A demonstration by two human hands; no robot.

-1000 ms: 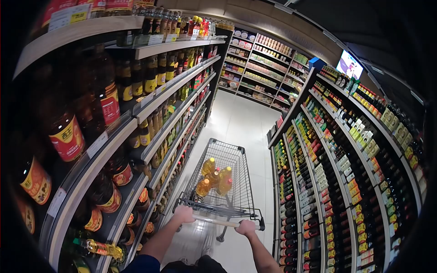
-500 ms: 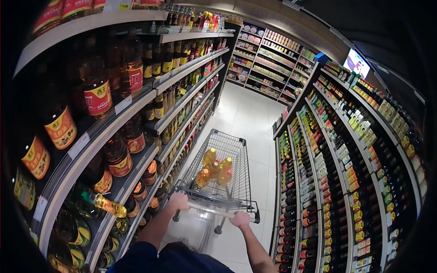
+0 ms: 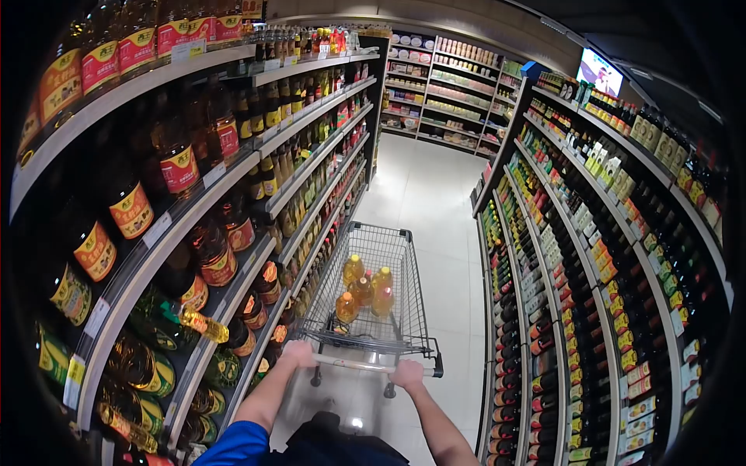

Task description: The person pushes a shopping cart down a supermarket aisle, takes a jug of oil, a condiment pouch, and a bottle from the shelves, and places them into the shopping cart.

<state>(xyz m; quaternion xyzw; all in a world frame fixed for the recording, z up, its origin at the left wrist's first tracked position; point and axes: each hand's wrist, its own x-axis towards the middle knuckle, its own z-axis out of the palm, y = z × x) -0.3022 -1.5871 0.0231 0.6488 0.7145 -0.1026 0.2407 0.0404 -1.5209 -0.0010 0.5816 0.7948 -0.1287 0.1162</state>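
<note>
Left shelving (image 3: 128, 95): tiers packed with dark and amber bottles, walling the aisle close along the cart's left side.
Right shelving (image 3: 503, 159): curving rows of bottles and cartons, a strip of pale floor (image 3: 458, 311) between it and the cart.
Far shelving (image 3: 426, 89): crosses the aisle's end, well beyond the cart, lined with small packs.
Cart (image 3: 412, 291): wire basket directly in front of the person, nearer the left shelving.
Screen (image 3: 599, 71): lit, high above the right shelving.
Basket bottles (image 3: 381, 299): golden, caps up, grouped inside the cart beyond the handle, apart from the fingers.
Handle (image 3: 350, 363): pale bar across the cart's near end, running under both palms.
Loose bottle (image 3: 203, 325): green-capped, slanting across a left shelf's front rail, apart from the left hand.
Left hand (image 3: 298, 355): fingers curled around the handle's left end; fingertips hidden.
Right hand (image 3: 406, 373): wrapped around the handle near its right end; fingertips hidden.
</note>
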